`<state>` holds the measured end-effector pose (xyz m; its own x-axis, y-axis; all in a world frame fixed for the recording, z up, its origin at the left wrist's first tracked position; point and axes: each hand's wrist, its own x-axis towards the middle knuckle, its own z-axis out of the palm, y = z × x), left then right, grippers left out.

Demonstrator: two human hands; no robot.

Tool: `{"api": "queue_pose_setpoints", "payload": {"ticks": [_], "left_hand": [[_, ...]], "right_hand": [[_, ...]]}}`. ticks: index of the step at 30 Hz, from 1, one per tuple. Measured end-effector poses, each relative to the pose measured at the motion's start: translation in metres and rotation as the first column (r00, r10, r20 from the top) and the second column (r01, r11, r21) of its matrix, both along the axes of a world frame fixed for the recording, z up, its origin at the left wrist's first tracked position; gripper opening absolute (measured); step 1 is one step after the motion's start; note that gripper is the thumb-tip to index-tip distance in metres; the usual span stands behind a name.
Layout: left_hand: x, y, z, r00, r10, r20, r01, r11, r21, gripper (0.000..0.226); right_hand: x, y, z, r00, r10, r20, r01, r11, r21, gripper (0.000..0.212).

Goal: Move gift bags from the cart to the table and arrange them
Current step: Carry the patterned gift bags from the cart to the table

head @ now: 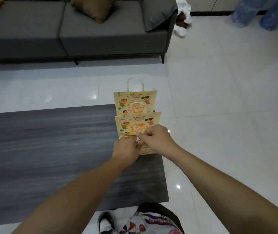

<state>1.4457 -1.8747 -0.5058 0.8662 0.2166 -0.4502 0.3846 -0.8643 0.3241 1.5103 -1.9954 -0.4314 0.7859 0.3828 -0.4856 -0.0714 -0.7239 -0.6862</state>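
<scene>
Three yellow gift bags with orange cartoon prints stand upright in a row on the right end of the dark grey table [50, 141]. The far bag [135, 101] and the middle bag [137, 123] stand free, their white handles up. The near bag [146, 150] is mostly hidden behind my hands. My left hand [126, 150] and my right hand [156, 141] meet above it, fingers curled and pinching its white cord handles at the top. The cart is out of view.
A grey sofa [84, 31] with cushions runs along the back, across a strip of glossy white tile floor [228, 98]. The table's right edge lies just past the bags. Blue plastic-wrapped items [261, 12] stand at the far right.
</scene>
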Motion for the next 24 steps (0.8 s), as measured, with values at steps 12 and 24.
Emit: {"api": "queue_pose_setpoints", "payload": {"ticks": [12,24], "left_hand": [[0.031,0.012,-0.023,0.995,0.081,-0.053,-0.081,0.997,-0.008,0.043],[0.032,0.009,-0.024,0.991,0.096,-0.087,-0.097,0.995,0.000,0.042]], "right_hand": [[0.040,0.002,-0.026,0.995,-0.086,-0.043,0.090,0.991,0.098,0.019],[0.029,-0.047,-0.098,0.939,-0.319,-0.127,0.313,0.948,-0.065,0.023]]}}
